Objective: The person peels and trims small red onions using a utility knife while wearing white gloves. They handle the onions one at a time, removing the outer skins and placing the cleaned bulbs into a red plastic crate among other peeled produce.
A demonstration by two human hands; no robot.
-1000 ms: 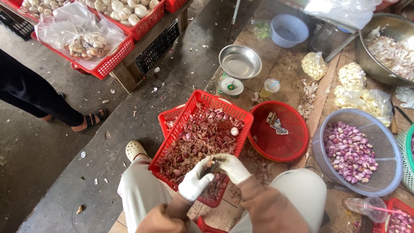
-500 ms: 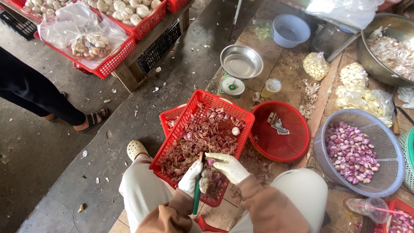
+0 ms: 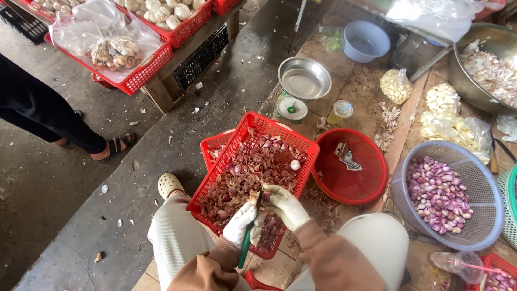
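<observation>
Left hand: white-gloved left hand (image 3: 240, 224), fingers closed round a green-handled knife (image 3: 246, 249) that hangs handle-down over the near rim of the basket.
Right hand: white-gloved right hand (image 3: 286, 205), fingers curled shut on a small shallot (image 3: 256, 198), which sits at the knife's blade, just above the basket's near edge.
Change since earlier view: half a second ago the hands stood in much the same place with the knife already upright; a second ago the two gloves were pressed together and no green handle showed.
Basket: red plastic basket (image 3: 222, 164) resting on the person's lap, filled with reddish shallot skins (image 3: 242, 175); one pale peeled bulb (image 3: 294, 164) lies near its far right corner.
Second basket: another red basket (image 3: 213, 149) stacked under the first, only a corner showing.
Red bowl: round red bowl (image 3: 371, 183) just right of the basket, holding a few folded notes.
Colander: grey-blue colander (image 3: 484, 215) of purple peeled shallots (image 3: 439, 193), further right.
Scale: small kitchen scale with steel pan (image 3: 304, 80), beyond the basket on the floor.
Blue bowl: pale blue bowl (image 3: 366, 39), far side.
Bystander: a dark trouser leg and a sandalled foot (image 3: 116, 145) at left, well apart from the hands.
Bench: wooden bench (image 3: 161, 91) at upper left carrying red crates of garlic (image 3: 161, 11).
</observation>
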